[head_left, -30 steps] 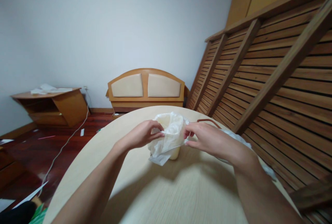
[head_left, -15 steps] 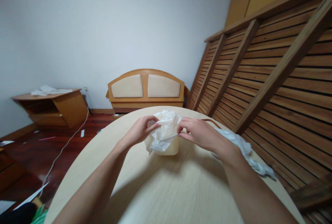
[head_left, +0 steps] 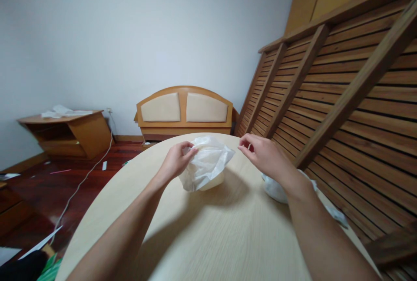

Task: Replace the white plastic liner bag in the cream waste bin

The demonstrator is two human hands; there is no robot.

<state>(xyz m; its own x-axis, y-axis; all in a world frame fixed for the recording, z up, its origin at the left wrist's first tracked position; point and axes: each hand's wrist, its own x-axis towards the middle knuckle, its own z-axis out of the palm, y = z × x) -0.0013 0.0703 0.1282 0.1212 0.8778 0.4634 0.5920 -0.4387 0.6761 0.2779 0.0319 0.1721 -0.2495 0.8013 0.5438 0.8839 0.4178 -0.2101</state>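
Observation:
A small cream container (head_left: 216,181) stands on the pale round table, mostly hidden under a thin white plastic bag (head_left: 208,163) draped over its top. The bag's left edge is pinched between the thumb and fingers of my left hand (head_left: 177,158). To the right, a short gap away from the bag, my right hand (head_left: 264,153) hovers above the table with loosely curled fingers and nothing visible in them. Below my right wrist lies a crumpled pale plastic bundle (head_left: 274,189), partly covered by my forearm.
The round table (head_left: 224,242) reaches toward a wooden headboard (head_left: 184,127). Slatted wooden panels (head_left: 329,98) lean along the right side. At left, a low cabinet (head_left: 78,135) bears white papers, and a cable (head_left: 87,174) runs across the dark red floor.
My right hand has let go of the bag and moved away to the right and slightly up. The bag's right side now spreads outward. My left hand stays at its left edge.

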